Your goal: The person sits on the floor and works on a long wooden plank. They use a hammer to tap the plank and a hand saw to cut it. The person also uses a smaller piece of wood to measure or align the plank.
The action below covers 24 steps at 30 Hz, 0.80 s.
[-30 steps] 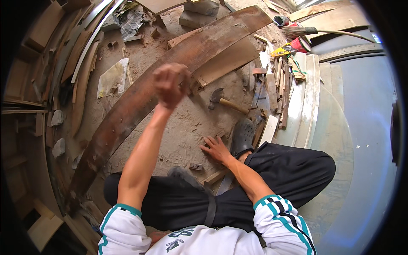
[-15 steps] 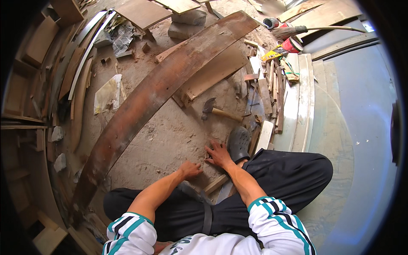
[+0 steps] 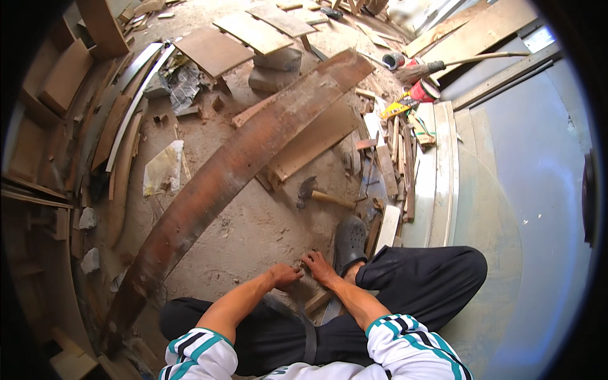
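Observation:
My left hand (image 3: 286, 277) is just above the dusty ground, its fingers curled in together; whatever may be in them is too small to make out. Close beside it, my right hand (image 3: 320, 268) has its fingers bent and drawn toward the left one, and any small thing between them cannot be named. A narrow gap parts the two hands. Beyond them lies a claw hammer (image 3: 323, 195) with a wooden handle and dark head. A long, worn reddish-brown plank (image 3: 221, 174) slants across the ground ahead, resting partly over a paler board (image 3: 316, 142).
My dark clog (image 3: 350, 244) stands right of my hands. Wood offcuts (image 3: 386, 168), a yellow-handled saw (image 3: 396, 107) and a red can (image 3: 424, 90) lie far right, near a broom (image 3: 421, 71). Glass sheets (image 3: 494, 183) lean at right. Boards (image 3: 212, 52) rest on blocks (image 3: 273, 69) ahead.
My right hand has moved left, nearer my left hand, and its spread fingers have drawn in. The view has tilted up, showing more of the far ground. The hammer lies where it was.

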Tool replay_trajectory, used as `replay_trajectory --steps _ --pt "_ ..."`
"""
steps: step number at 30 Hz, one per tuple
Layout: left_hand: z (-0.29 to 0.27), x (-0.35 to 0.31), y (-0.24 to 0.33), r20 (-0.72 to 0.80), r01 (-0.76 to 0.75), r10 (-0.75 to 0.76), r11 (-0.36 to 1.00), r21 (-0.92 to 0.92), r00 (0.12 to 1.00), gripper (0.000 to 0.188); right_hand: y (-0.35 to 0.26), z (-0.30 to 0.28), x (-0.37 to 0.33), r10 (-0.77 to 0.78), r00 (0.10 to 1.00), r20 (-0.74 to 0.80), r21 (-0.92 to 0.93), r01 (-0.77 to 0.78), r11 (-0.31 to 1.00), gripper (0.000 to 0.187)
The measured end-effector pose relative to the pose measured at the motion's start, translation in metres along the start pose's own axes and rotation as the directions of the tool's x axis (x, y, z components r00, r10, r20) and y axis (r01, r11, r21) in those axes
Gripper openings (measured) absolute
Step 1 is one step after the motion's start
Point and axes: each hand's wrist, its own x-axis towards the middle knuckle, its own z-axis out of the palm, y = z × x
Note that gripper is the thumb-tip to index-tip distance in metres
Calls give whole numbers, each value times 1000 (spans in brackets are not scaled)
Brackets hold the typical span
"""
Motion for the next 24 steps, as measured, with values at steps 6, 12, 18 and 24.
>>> replay_trajectory --steps 6,12,18,24 --pt "-15 -4 -21 -236 101 -130 986 -129 963 49 -1 -23 9 -63 993 104 99 53 994 55" --pt "-48 -8 -34 -346 236 -339 922 -308 875 55 -15 -56 36 17 991 131 76 -27 997 52" --pt "-106 24 -30 -514 157 -646 695 -702 564 61 59 -130 75 135 939 -316 -154 -191 969 42" --pt "-179 51 -13 -520 -65 -715 559 -826 467 57 108 -232 69 766 412 -493 -173 -910 377 34"
